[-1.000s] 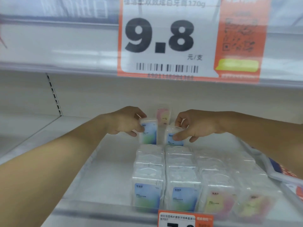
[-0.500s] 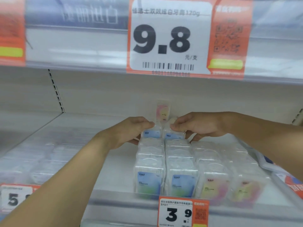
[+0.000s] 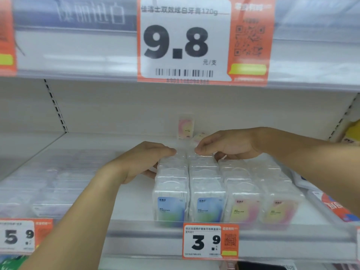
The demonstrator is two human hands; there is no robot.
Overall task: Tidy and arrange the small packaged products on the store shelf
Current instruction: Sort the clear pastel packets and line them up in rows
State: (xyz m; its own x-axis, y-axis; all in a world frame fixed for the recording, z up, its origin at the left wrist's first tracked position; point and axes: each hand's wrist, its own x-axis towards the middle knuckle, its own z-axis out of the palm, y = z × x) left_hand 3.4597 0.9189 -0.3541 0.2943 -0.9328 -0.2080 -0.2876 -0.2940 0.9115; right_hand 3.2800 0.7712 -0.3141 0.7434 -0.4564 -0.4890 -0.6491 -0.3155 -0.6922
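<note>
Left hand (image 3: 144, 160) cupped around rear of blue-label boxes (image 3: 171, 203), right hand (image 3: 224, 147) fingertips pressing rear of next row; neither fully gripping. Boxes packed at shelf (image 3: 78, 152) front. Risk: uneven push skews rows, topples upright pink box (image 3: 186, 127) behind.

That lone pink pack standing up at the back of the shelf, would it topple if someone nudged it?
Probably. The pink pack stands upright on a narrow end with nothing beside it, so it looks tippy. Its clear plastic shell suggests stiff, light, perhaps slippery. It may lean on the back wall; I cannot tell.
</note>
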